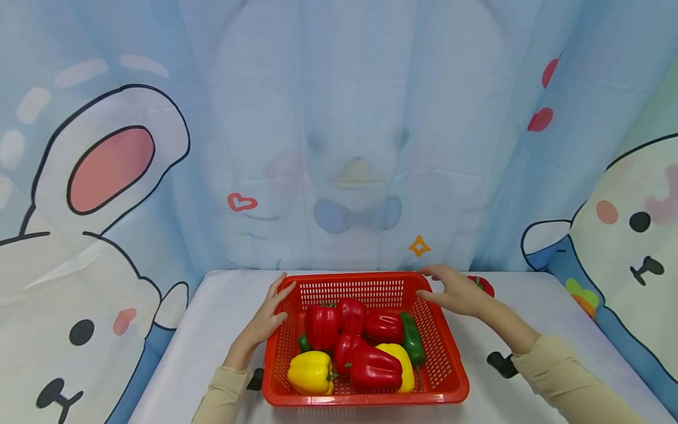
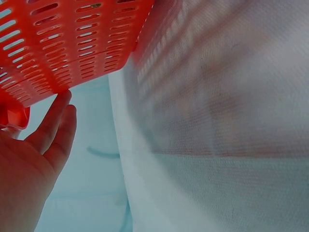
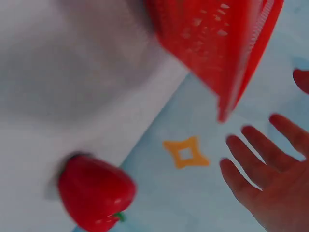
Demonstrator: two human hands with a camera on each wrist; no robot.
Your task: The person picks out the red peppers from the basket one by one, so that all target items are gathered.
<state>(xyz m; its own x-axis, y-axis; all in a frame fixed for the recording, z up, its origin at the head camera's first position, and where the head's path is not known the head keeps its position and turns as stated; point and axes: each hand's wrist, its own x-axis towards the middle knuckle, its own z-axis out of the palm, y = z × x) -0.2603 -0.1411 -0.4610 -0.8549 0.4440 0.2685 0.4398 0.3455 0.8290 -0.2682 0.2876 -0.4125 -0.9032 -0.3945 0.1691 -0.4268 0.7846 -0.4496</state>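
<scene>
A red slotted plastic basket [image 1: 450,377] stands on the white table and holds several red peppers [image 1: 321,325], two yellow peppers [image 1: 310,372] and a green one [image 1: 412,340]. My left hand [image 1: 269,315] lies flat with straight fingers against the basket's left wall [image 2: 63,48]; its fingers [image 2: 57,126] touch the slotted side. My right hand [image 1: 457,290] hovers with spread fingers [image 3: 260,150] over the basket's far right corner [image 3: 231,48], holding nothing. Another red pepper [image 1: 483,284] lies on the table just behind that hand, also visible in the right wrist view [image 3: 94,193].
The white table [image 1: 556,312] ends at a blue cartoon-printed curtain [image 1: 349,147] close behind the basket. Two small black marks [image 1: 501,364] sit on the tabletop on either side of the basket. Both forearms wear beige sleeves [image 1: 567,383].
</scene>
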